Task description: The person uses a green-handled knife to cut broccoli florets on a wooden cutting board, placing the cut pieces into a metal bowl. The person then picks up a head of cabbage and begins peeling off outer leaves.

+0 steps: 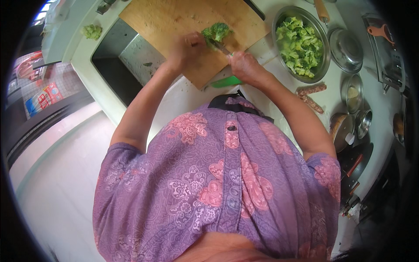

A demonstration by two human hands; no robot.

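Note:
A wooden cutting board (157, 19) lies partly across the sink, with a green broccoli piece (220, 32) on it. My right hand (246, 67) grips a small knife (222, 48), its blade up against the broccoli's lower side. At the broccoli's left edge is my left hand (186, 47), blurred by motion; whether its fingers hold the piece cannot be made out. Just below the knife hand, a green plastic object (226, 82), perhaps a knife sheath, rests by the board's near corner.
Right of the board stands a steel bowl (328, 49) of cut broccoli florets (299, 46). Nearby are sausages (311, 98), an upturned metal bowl (347, 49) and a lidded pot (342, 131). The sink (131, 55) opens at left, with a broccoli stem piece (92, 31) on its rim.

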